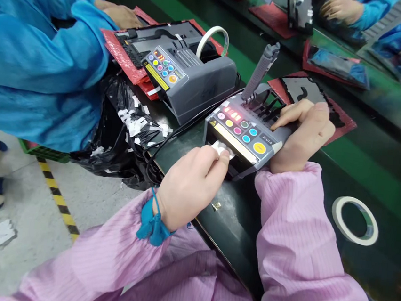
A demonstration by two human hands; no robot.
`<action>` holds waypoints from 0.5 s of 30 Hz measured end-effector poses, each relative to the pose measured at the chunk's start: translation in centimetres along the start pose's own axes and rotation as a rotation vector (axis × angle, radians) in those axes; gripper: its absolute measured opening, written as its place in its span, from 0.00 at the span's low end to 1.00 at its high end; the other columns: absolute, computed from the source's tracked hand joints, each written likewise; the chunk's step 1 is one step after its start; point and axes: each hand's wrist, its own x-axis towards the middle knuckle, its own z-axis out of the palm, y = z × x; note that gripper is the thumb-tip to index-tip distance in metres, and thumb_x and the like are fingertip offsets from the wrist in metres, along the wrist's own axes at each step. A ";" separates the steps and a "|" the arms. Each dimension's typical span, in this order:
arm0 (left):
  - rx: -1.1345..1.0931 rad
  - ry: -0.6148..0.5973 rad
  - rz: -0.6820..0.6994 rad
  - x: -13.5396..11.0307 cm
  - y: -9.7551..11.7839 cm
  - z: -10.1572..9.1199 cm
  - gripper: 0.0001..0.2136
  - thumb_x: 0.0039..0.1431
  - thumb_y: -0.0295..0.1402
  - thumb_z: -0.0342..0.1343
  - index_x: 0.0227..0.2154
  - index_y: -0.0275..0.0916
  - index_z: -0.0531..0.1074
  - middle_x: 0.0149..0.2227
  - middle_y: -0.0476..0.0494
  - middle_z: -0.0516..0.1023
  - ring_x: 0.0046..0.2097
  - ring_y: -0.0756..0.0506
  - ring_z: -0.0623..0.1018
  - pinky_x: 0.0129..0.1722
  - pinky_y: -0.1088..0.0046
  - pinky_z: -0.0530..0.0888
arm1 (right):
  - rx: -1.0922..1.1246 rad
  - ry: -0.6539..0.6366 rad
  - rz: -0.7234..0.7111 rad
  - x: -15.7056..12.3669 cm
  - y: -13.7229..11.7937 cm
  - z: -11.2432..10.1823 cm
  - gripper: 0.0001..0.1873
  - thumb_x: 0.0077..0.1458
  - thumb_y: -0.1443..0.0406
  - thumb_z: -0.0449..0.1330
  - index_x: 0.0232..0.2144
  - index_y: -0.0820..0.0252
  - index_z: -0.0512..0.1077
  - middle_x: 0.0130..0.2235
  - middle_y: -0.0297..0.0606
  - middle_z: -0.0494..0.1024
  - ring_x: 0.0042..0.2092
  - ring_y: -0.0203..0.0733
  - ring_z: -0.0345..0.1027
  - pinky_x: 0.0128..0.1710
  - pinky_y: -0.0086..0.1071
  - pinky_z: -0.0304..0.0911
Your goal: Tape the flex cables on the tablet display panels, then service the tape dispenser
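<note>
A grey tape dispenser with coloured buttons and a lit red display stands on the dark bench in front of me. Its grey arm is swung upright, and the top is open. My left hand pinches a crumpled white piece of tape at the front slot. Around the right side of the dispenser bends my right hand, one finger touching near the open top. Part of its grip is hidden behind the machine. On the bench to the right lies a white tape roll.
Left of mine stands a second tape dispenser holding a tape roll. A black bag with tape scraps hangs at the bench edge. Co-workers in blue sleeves work at left and far right. Laptop-like panels lie on red bubble wrap.
</note>
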 end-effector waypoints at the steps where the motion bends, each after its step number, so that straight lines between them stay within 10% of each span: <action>1: -0.019 -0.009 -0.021 -0.3 0.0 0.2 0.10 0.73 0.36 0.47 0.43 0.45 0.74 0.34 0.50 0.76 0.34 0.48 0.76 0.31 0.73 0.71 | -0.012 0.000 -0.022 -0.2 0.3 0.0 0.33 0.71 0.59 0.42 0.13 0.57 0.64 0.17 0.33 0.63 0.23 0.35 0.57 0.28 0.35 0.54; 9: -0.172 -0.039 -0.120 -1.4 -0.3 1.1 0.11 0.73 0.38 0.47 0.40 0.45 0.74 0.35 0.50 0.75 0.35 0.49 0.76 0.34 0.75 0.73 | -0.163 -0.077 -0.060 -0.8 0.8 -0.3 0.34 0.71 0.57 0.41 0.13 0.56 0.63 0.18 0.34 0.64 0.25 0.36 0.61 0.32 0.37 0.58; 15: 0.005 0.067 0.076 -1.0 -1.1 2.6 0.13 0.75 0.35 0.43 0.47 0.43 0.74 0.39 0.47 0.75 0.38 0.48 0.75 0.35 0.74 0.72 | -0.139 -0.019 -0.082 -0.8 0.7 -0.1 0.34 0.71 0.60 0.42 0.13 0.59 0.64 0.17 0.33 0.64 0.23 0.32 0.58 0.30 0.35 0.55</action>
